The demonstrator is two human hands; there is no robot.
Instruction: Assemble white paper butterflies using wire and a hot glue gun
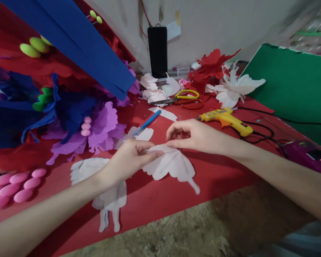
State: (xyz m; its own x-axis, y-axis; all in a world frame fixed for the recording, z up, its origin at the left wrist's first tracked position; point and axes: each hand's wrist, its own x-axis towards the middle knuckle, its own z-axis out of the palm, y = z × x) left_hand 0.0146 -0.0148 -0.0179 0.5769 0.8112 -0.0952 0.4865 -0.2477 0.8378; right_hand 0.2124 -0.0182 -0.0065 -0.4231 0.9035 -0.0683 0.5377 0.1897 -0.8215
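Observation:
A white scalloped butterfly-wing cutout (173, 165) with a thin tail hangs low over the red work surface (160, 200). Thumb and fingers of my left hand (130, 157) are closed on its upper left edge. My right hand (195, 135) pinches the same cutout along its top edge, its fingers curled inward. Beneath my left wrist lies a stack of similar white cutouts (109, 200). Just beyond my hands, a blue pen (147, 122) rests across another white piece (146, 135).
A yellow glue gun (227, 119) with a black cord lies right of my right hand. Scissors (180, 100) sit behind, near a standing phone (157, 51). Purple flowers (104, 125) and blue sheets (82, 43) crowd the left; a green board (294, 85) leans at right.

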